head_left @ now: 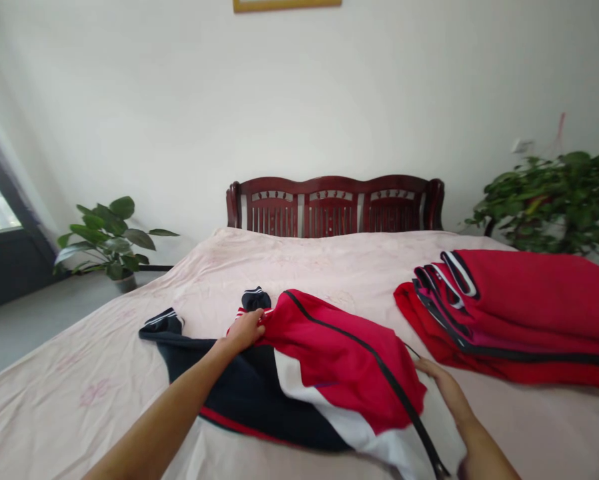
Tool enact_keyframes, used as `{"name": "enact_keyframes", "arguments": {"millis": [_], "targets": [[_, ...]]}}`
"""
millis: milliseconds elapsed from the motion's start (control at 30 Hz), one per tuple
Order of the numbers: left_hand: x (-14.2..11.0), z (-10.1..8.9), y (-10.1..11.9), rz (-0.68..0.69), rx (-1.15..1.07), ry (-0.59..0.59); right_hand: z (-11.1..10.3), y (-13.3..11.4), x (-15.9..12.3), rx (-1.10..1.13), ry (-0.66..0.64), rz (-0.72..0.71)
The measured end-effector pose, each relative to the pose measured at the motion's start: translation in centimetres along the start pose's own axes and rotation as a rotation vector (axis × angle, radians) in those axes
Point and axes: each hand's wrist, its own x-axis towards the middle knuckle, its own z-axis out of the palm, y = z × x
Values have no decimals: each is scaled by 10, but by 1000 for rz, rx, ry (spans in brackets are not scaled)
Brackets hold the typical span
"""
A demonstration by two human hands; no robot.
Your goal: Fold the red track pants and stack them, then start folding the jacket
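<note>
A red, white and dark navy jacket point(329, 360) with a black zip lies spread on the bed point(329, 267) in front of me. My left hand point(244, 330) is closed on the jacket's red fabric near its collar, at the far side. My right hand point(442, 383) rests at the jacket's right edge, fingers on or under the red and white fabric, partly hidden. A navy sleeve with a striped cuff point(162, 323) stretches out to the left.
A stack of folded red jackets point(519, 313) lies on the bed's right side. A dark wooden headboard point(334, 203) stands at the far end. Potted plants stand at left point(112, 240) and right point(554, 200). A window is at far left.
</note>
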Motion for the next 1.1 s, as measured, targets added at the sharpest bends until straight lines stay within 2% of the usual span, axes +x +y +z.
{"name": "enact_keyframes", "arguments": {"millis": [67, 167, 233, 300, 367, 433, 467, 500, 533, 567, 667, 767, 833, 900, 1033, 1100], "targets": [[-22, -1, 1, 0, 6, 3, -7, -1, 5, -1, 97, -39], [-72, -7, 2, 50, -11, -61, -17, -1, 11, -10, 117, -22], [-108, -19, 0, 128, -35, -153, -23, 0, 12, -1, 128, 21], [-134, -39, -3, 196, -56, -298, -28, 3, 14, 3, 177, 29], [-140, -62, -3, 218, -102, -493, -31, 7, 16, -22, 235, -14], [-124, -80, 1, 180, -180, -583, -32, 12, 19, -70, 260, -81], [-109, -84, 5, 146, -200, -494, -33, 14, 20, -98, 260, -106], [-91, -84, 10, 138, -188, -329, -33, 15, 21, -125, 255, -127], [-72, -81, 15, 142, -180, -183, -34, 16, 22, -150, 245, -146], [-52, -74, 20, 126, -168, -90, -34, 16, 22, -169, 232, -164], [-5, -41, 35, 135, -166, -70, -35, 13, 19, -178, 197, -200], [14, -15, 44, 171, -157, -147, -33, 9, 12, -185, 210, -180], [13, -12, 48, 185, -139, -143, -28, 6, 6, -192, 226, -159], [4, -23, 48, 184, -120, -54, -21, 5, 1, -172, 216, -143], [-41, -61, 33, 218, -84, 236, -7, 3, -3, -78, 118, -88], [-74, -70, 13, 301, -10, 464, -2, 2, -5, -29, 71, -58]]}}
